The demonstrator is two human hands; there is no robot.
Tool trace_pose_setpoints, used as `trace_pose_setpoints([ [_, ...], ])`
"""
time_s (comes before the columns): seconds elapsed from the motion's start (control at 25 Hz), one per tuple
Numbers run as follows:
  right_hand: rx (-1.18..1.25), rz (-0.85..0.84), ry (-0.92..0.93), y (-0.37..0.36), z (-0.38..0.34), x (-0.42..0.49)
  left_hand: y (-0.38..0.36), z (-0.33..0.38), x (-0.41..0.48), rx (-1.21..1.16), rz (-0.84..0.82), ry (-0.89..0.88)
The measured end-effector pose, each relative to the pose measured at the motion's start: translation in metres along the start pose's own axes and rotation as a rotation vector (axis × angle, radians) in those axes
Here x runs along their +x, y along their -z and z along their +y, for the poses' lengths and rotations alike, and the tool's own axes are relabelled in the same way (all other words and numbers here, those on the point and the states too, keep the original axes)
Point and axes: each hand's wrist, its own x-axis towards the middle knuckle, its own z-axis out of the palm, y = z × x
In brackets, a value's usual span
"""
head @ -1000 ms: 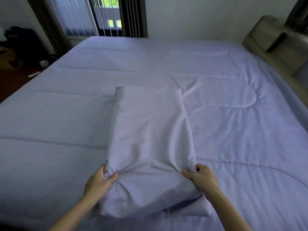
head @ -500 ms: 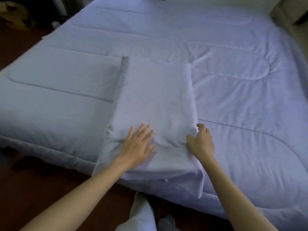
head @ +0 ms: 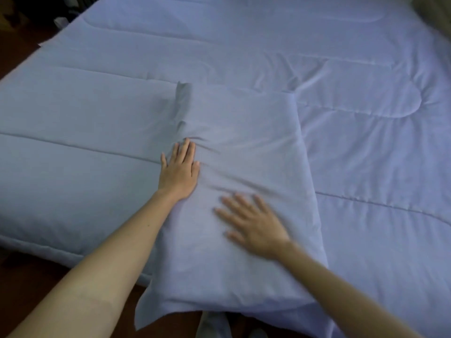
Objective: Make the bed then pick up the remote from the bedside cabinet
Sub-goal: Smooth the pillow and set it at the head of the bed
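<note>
A lavender pillow (head: pixel 244 132) lies lengthwise on the quilted lavender duvet (head: pixel 366 167), its near end hanging over the bed's front edge. My left hand (head: pixel 179 172) rests flat on the pillow's left side, fingers together and pointing away from me. My right hand (head: pixel 253 223) lies flat on the pillow's middle with fingers spread, slightly blurred. Neither hand grips the fabric. The remote and the bedside cabinet are out of view.
Dark wooden floor (head: pixel 36 284) shows below the bed's front edge at the lower left. A pale trouser leg (head: pixel 212 325) stands at the bottom centre. A strip of wooden headboard (head: pixel 436 11) shows at the top right corner.
Both hands let go of the pillow's near end and now lie flat on it. The left hand slid up along the left side; the right moved onto the middle. The view tilted down.
</note>
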Motion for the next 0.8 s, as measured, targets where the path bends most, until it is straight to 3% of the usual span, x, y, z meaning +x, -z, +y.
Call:
trace_pose_setpoints([
  [0.12, 0.036, -0.050, -0.385, 0.017, 0.098, 0.029, 0.003, 0.014, 0.010, 0.061, 0.154, -0.077],
  [0.2, 0.088, -0.116, -0.602, 0.029, 0.152, 0.039, 0.000, 0.036, -0.010, 0.094, 0.209, -0.434],
  [0.28, 0.190, -0.120, -0.823, 0.040, 0.182, 0.048, -0.014, 0.051, -0.038, 0.152, 0.081, -0.831],
  [0.32, 0.239, -0.069, -0.913, 0.043, 0.185, 0.052, -0.016, 0.051, -0.038, 0.184, 0.007, -0.905],
  [0.4, 0.311, 0.129, -0.982, 0.043, 0.167, 0.060, -0.010, 0.046, 0.000, 0.201, -0.040, -0.833],
  [0.44, 0.306, 0.225, -0.918, 0.040, 0.148, 0.062, -0.002, 0.042, 0.029, 0.201, -0.048, -0.731],
  [0.52, 0.241, 0.285, -0.573, 0.033, 0.097, 0.062, 0.012, 0.033, 0.098, 0.189, -0.081, -0.530],
  [0.6, 0.144, 0.182, -0.073, 0.020, 0.044, 0.062, 0.021, 0.023, 0.156, 0.177, -0.078, -0.389],
  [0.68, 0.130, 0.035, 0.237, 0.013, 0.024, 0.074, 0.026, 0.013, 0.201, 0.119, -0.087, -0.305],
  [0.72, 0.137, -0.006, 0.284, 0.015, 0.030, 0.090, 0.029, 0.007, 0.217, 0.083, -0.085, -0.271],
  [0.8, 0.076, 0.006, 0.190, 0.020, 0.066, 0.128, 0.028, 0.000, 0.238, 0.021, -0.053, -0.214],
])
